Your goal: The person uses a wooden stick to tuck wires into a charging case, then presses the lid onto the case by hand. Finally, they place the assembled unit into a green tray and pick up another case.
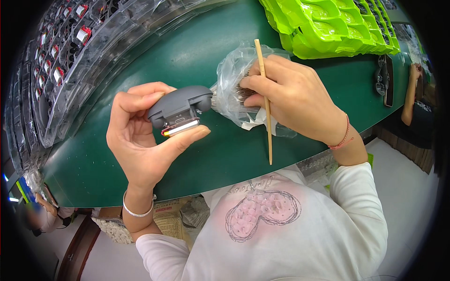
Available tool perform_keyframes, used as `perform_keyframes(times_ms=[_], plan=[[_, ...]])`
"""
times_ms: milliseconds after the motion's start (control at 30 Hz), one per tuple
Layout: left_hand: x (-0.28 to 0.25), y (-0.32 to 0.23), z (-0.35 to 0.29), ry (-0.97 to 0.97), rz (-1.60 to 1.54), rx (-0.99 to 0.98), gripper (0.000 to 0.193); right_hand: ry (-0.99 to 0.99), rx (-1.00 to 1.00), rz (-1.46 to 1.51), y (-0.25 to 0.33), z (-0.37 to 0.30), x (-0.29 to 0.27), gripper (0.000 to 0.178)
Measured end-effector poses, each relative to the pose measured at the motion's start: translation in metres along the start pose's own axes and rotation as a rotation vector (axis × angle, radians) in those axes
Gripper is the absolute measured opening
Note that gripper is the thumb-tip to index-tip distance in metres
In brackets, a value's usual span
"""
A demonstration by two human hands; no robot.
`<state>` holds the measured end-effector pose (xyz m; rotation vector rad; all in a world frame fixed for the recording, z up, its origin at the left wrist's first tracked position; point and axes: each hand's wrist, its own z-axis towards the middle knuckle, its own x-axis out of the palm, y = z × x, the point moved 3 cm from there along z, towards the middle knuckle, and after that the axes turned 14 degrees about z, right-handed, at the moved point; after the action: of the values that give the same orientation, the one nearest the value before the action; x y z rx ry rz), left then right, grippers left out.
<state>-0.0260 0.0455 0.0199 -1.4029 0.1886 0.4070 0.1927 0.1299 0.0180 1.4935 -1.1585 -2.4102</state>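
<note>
Now, grey part: a small rounded grey plastic housing (180, 105) held above the green table (197, 61), just left of centre; an open slot with a pale strip and a red-orange edge shows on its underside
Left hand: the left hand (140, 136) grips the grey plastic housing; thumb pressed under it, fingers (145, 91) curled over its top and back; a silver bangle (137, 210) sits on the wrist
Brush: a brush (234, 96) with dark bristles, wrapped in a crinkled clear plastic bag (232, 77); its tip touches the right end of the housing
Right hand: the right hand (295, 100) is closed around the bag and brush; its fingers also pinch a thin wooden stick (265, 98), which runs nearly upright across the hand; a red cord bracelet (344, 138) on the wrist
Table, left: clear plastic trays (70, 61) holding small parts with red and white pieces, stacked along the far left edge
Table, right: bright green moulded trays (328, 25) stacked at the far right
Far right: another person's arm (412, 91) beside the table's end
</note>
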Motion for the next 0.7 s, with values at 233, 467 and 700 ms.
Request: perform_keyframes(times_ms=[233,467,700], plan=[[0.003,0.005,0.0,0.04,0.05,0.043,0.06,-0.063,-0.045,0.055,-0.002,0.002,-0.005,0.019],[0.012,0.004,-0.003,0.062,-0.267,-0.237,0.057,-0.155,-0.086,0.266,-0.001,0.005,-0.013,0.018],[0.026,0.0,-0.002,0.062,-0.352,-0.314,0.054,-0.148,-0.222,0.217,0.029,-0.001,-0.001,0.028]])
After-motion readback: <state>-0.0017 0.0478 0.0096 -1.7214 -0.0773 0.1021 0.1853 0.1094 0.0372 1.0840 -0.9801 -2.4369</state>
